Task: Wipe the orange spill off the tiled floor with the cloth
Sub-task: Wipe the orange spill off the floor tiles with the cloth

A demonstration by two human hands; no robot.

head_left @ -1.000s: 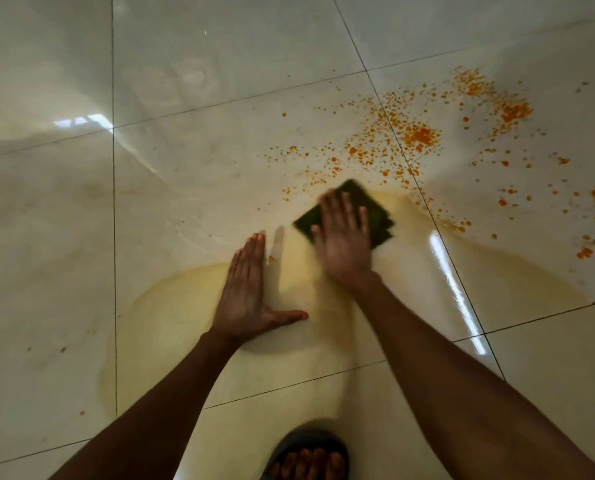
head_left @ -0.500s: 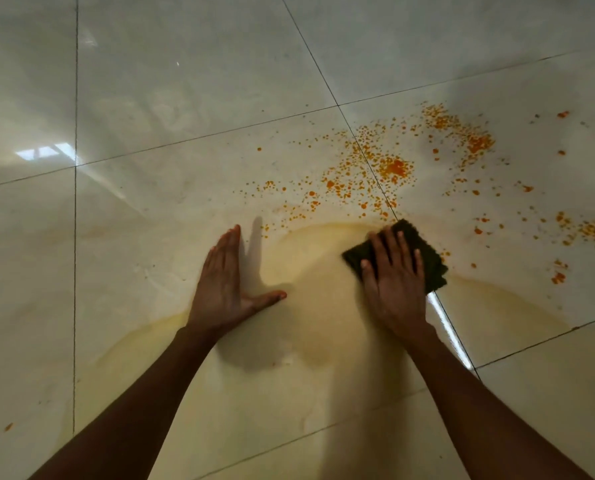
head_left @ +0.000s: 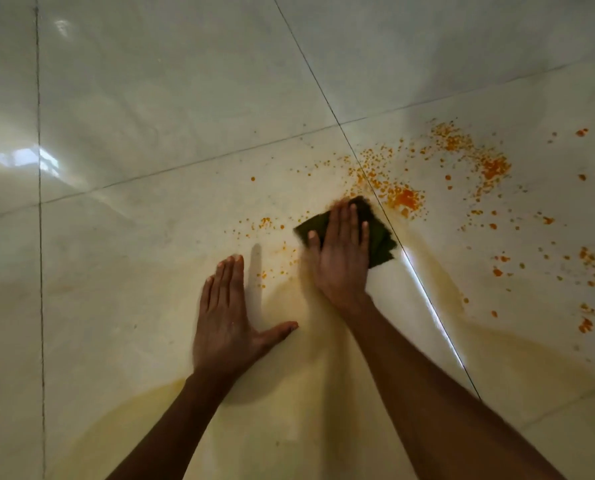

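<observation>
Here the person is bent low over the tiled floor (head_left: 143, 98), a glossy pale surface divided by thin dark grout lines, with both bare forearms reaching forward. The right hand (head_left: 341, 258) lies palm down on the cloth (head_left: 381, 239), fingers extended and close together, pressing it flat against the floor rather than pinching it. The cloth is a dark green, roughly square pad; its far corner and right-hand edge show beyond the fingers, and its right side sits just beside a diagonal grout line. The left hand (head_left: 230, 320) rests flat on the tile, near the right hand but not touching it or the cloth, with four fingers held together pointing away from the person and the thumb spread out toward the right; it holds nothing. The orange spill (head_left: 407, 197) consists of many small droplets and a few denser patches. The thickest patch lies just beyond the cloth's far right corner, across the grout line. Further speckles spread to the right across the neighbouring tile, and a lighter scatter lies between the two hands and to the left of the cloth. A pale yellow film (head_left: 289, 410) covers the tile beneath and around both forearms, with a curved outer edge visible at lower left and at right. A bright window reflection (head_left: 26, 157) shows on the floor at the left.
</observation>
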